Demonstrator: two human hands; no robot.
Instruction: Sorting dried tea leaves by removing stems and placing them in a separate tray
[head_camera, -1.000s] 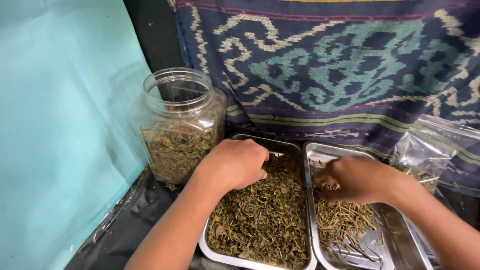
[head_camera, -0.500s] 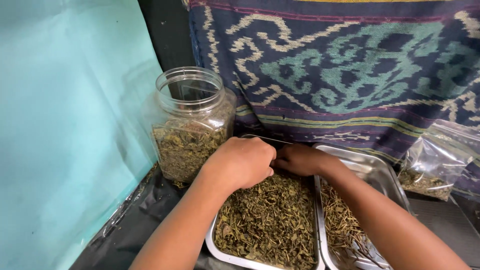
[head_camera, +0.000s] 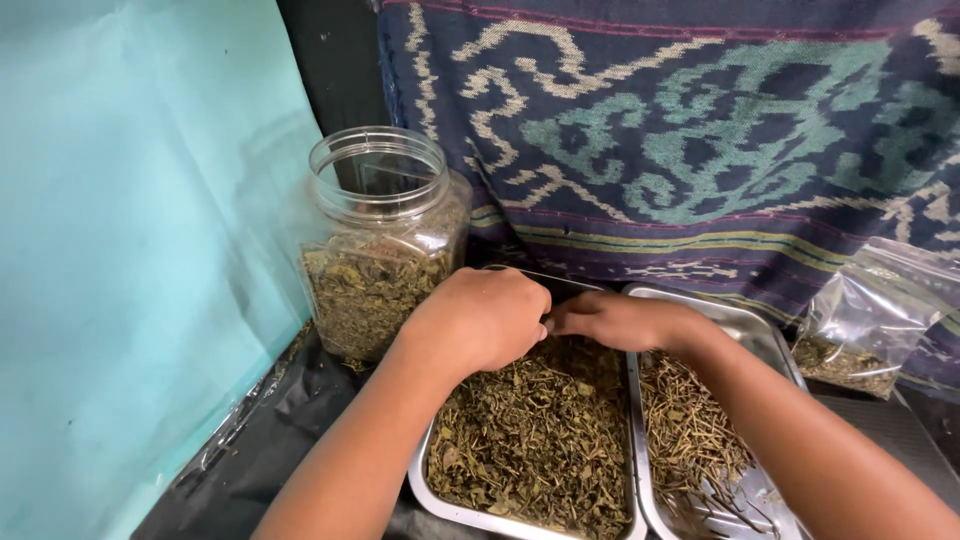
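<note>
**Both hands in the leaf tray, far end**

Behind everything hangs a dark woven cloth with teal and cream patterning; a turquoise sheet covers the left side. Black plastic sheeting lines the tabletop.

My left hand sits curled over the far end of the left steel tray, knuckles up, fingers tucked down into the dried leaves. Grip is narrow and bunched; what it pinches, if anything, I cannot tell, since the fingertips are hidden under the hand. My right hand reaches across from the right, its forearm passing over the right steel tray, fingers meeting the left hand at the same far corner. Its grip also looks closed down on the leaf pile, contents hidden.

Both hands crowd one spot, likely because the leaf is heaped there and the stalky bits need picking out by feel.

Right tray holds thin dried stems, sparse, with bare metal showing at the near end. Trays lie side by side, rims touching or nearly so.

Clear plastic jar stands open, no lid, just left of the leaf tray, about half full of the same dried leaf. Clear plastic bag with a little leaf in the bottom leans against the cloth at far right, apart from the trays.

My right forearm blocks much of the stem tray.
</note>
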